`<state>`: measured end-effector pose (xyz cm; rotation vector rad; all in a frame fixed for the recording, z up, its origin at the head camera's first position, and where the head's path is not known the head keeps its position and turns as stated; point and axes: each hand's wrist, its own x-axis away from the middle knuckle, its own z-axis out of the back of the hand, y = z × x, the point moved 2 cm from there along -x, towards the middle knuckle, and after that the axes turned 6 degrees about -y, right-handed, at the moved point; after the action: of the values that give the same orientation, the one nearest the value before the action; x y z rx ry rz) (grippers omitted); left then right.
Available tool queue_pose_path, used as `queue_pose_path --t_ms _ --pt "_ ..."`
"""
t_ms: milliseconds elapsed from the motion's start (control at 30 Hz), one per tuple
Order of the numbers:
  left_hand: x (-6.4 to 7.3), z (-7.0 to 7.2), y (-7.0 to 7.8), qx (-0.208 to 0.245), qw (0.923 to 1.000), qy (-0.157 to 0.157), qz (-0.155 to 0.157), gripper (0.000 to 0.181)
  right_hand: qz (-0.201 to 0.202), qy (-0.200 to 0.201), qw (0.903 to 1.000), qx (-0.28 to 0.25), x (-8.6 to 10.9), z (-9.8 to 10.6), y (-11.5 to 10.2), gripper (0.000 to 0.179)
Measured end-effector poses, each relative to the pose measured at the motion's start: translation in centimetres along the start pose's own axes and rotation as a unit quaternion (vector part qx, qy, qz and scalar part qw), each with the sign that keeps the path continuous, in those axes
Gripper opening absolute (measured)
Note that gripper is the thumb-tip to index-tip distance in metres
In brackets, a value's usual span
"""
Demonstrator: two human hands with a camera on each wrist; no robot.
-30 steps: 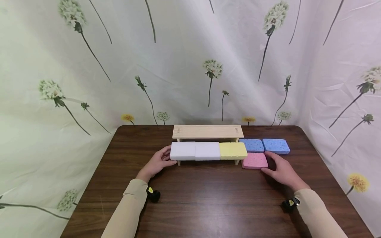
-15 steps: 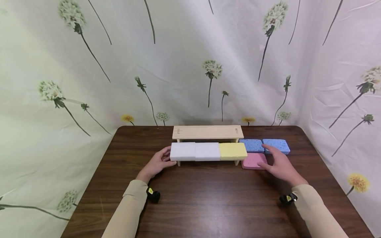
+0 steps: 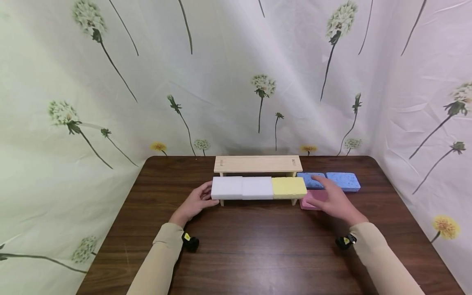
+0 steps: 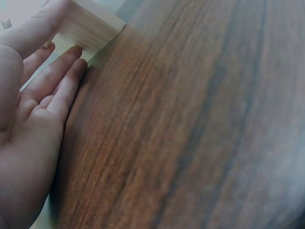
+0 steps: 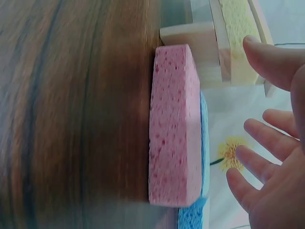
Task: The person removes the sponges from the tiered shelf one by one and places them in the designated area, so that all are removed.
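Stand (image 3: 258,164): marks (image 3: 293,162) unreadable | left fingers (image 4: 53,75): apart, at stand's end | right fingers (image 5: 259,164): apart, above pink sponge (image 5: 169,129)

No text, brand or number can be read. On the rear board of the wooden rack (image 3: 258,164), a small mark (image 3: 221,162) is seen near the left end and a second mark (image 3: 293,162) near the right; both are too small to be deciphered. A yellow patch (image 3: 187,237) is borne by the black device (image 3: 191,245) at the left wrist; any lettering there cannot be made out.
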<state>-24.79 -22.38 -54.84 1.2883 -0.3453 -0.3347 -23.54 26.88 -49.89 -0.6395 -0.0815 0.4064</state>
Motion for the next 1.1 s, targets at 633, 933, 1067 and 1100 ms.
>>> queue_pose_path --t_ms 633,933,1067,1100 --pt "-0.2 0.2 -0.4 0.007 1.0000 -0.001 -0.005 0.078 0.022 -0.039 0.9989 -0.014 -2.5 -1.5 -1.9 0.093" --pt "-0.1 0.2 -0.2 0.013 0.9999 -0.003 -0.001 0.078 0.022 -0.037 0.9989 -0.017 -2.6 -1.6 -1.8 0.086" --pt "-0.1 0.2 -0.2 0.010 0.9999 -0.002 -0.005 0.079 0.020 -0.037 0.9990 -0.015 -2.5 -1.5 -1.9 0.085" --pt "-0.1 0.1 -0.2 0.010 0.9999 -0.001 -0.005 0.079 0.019 -0.036 0.9990 -0.015 -2.5 -1.5 -1.9 0.084"
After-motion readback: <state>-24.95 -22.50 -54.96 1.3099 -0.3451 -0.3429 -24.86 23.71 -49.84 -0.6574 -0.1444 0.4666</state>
